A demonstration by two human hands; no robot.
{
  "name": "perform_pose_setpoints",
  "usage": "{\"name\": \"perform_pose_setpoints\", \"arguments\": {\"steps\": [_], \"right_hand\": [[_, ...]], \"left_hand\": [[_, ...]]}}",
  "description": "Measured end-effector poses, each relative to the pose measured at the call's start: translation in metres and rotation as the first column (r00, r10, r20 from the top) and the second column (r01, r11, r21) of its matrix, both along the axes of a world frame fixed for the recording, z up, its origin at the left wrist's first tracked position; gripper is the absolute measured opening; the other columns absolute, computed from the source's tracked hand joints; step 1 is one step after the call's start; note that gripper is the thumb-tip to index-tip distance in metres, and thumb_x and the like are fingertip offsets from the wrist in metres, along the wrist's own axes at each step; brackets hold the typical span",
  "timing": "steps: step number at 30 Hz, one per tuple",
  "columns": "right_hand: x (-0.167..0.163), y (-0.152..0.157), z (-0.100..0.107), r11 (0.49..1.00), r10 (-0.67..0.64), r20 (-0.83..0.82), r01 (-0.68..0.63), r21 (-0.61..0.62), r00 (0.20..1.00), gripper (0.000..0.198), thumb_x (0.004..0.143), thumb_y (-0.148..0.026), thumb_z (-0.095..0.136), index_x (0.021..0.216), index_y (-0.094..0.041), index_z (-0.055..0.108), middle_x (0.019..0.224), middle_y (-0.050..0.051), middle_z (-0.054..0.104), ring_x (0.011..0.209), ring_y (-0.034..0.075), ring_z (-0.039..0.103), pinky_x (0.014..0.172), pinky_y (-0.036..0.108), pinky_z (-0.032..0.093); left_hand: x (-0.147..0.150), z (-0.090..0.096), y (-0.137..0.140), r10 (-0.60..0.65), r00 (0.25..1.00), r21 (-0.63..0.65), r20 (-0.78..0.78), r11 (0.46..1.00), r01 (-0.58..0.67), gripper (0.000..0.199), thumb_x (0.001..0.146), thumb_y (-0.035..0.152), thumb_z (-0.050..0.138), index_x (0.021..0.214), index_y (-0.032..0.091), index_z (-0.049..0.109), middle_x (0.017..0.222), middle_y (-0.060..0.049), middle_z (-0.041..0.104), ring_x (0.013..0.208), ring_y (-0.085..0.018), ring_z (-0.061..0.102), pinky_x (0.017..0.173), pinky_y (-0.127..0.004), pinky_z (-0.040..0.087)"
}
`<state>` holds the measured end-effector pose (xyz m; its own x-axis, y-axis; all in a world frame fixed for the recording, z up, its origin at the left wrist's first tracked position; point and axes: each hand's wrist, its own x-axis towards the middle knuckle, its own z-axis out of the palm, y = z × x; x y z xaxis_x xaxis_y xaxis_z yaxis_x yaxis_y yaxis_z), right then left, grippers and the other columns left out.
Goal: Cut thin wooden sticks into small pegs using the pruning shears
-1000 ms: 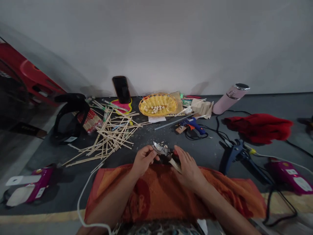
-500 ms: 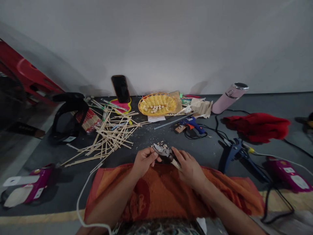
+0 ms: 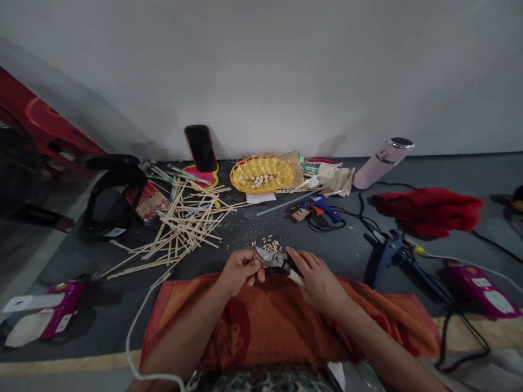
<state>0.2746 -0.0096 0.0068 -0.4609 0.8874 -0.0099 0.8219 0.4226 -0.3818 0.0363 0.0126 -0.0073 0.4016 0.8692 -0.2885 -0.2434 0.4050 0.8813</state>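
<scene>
My right hand (image 3: 321,280) is wrapped round the pale handles of a pair of pruning shears (image 3: 272,258), whose metal blades point left. Close against the blade tips is my left hand (image 3: 242,271), its thumb and fingers pinched together. Whatever lies in that pinch is too small and covered to make out. Just beyond the blades, short cut pieces of wooden stick (image 3: 270,244) lie in a small heap on the dark tabletop. Both forearms pass over an orange towel (image 3: 269,326) at the near edge.
Loose wooden sticks (image 3: 180,228) sprawl to the left. Behind stand a yellow woven basket (image 3: 261,169) with small pieces, a phone (image 3: 200,148) and a pink flask (image 3: 384,163). Rightward lie a blue glue gun (image 3: 324,208), blue cutters (image 3: 386,256) and a red cloth (image 3: 429,211).
The shears have dipped slightly, and more of the cut pieces behind them show. My left hand has moved down a little, its lower fingers shifting under the blades.
</scene>
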Motion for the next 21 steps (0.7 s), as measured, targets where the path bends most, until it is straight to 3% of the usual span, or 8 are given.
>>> {"name": "perform_pose_setpoints", "arguments": {"steps": [6, 11, 16, 21], "right_hand": [[0.0019, -0.0007, -0.0055, 1.0, -0.004, 0.011, 0.004, 0.013, 1.0, 0.075, 0.072, -0.006, 0.048, 0.144, -0.018, 0.031, 0.118, 0.014, 0.056, 0.104, 0.026, 0.053, 0.091, 0.041, 0.044], [0.0033, -0.0006, -0.0034, 0.999, -0.043, -0.004, 0.043, -0.016, 0.999, 0.076, 0.072, -0.008, 0.049, 0.144, -0.017, 0.029, 0.119, 0.013, 0.055, 0.104, 0.026, 0.053, 0.091, 0.04, 0.043], [0.0026, -0.0031, -0.0005, 0.997, -0.075, 0.024, 0.076, -0.029, 0.997, 0.079, 0.071, -0.008, 0.049, 0.146, -0.019, 0.025, 0.124, 0.013, 0.053, 0.108, 0.027, 0.051, 0.092, 0.041, 0.042], [0.0022, -0.0043, 0.0038, 0.998, -0.048, 0.045, 0.05, -0.04, 0.998, 0.08, 0.071, -0.008, 0.047, 0.147, -0.019, 0.023, 0.129, 0.013, 0.05, 0.112, 0.027, 0.048, 0.093, 0.042, 0.041]], "left_hand": [[0.0029, -0.0007, 0.0006, 0.005, 1.0, 0.005, -0.029, 1.0, -0.005, 0.034, 0.079, 0.045, 0.066, 0.077, 0.011, 0.064, 0.056, -0.003, 0.066, 0.033, -0.003, 0.04, 0.035, -0.016, 0.026], [0.0068, -0.0012, 0.0011, 0.069, 0.989, 0.167, -0.133, 0.985, -0.046, 0.029, 0.083, 0.041, 0.062, 0.079, 0.012, 0.061, 0.068, -0.004, 0.069, 0.044, -0.005, 0.049, 0.047, -0.017, 0.038], [0.0083, -0.0018, -0.0008, 0.151, 0.954, 0.276, -0.258, 0.958, -0.077, 0.023, 0.085, 0.035, 0.06, 0.085, 0.012, 0.063, 0.078, -0.006, 0.073, 0.048, -0.007, 0.054, 0.051, -0.019, 0.042], [0.0055, -0.0044, -0.0014, 0.081, 0.98, 0.219, -0.182, 0.975, -0.04, 0.025, 0.086, 0.036, 0.06, 0.08, 0.012, 0.061, 0.073, -0.006, 0.072, 0.043, -0.007, 0.054, 0.046, -0.019, 0.041]]}}
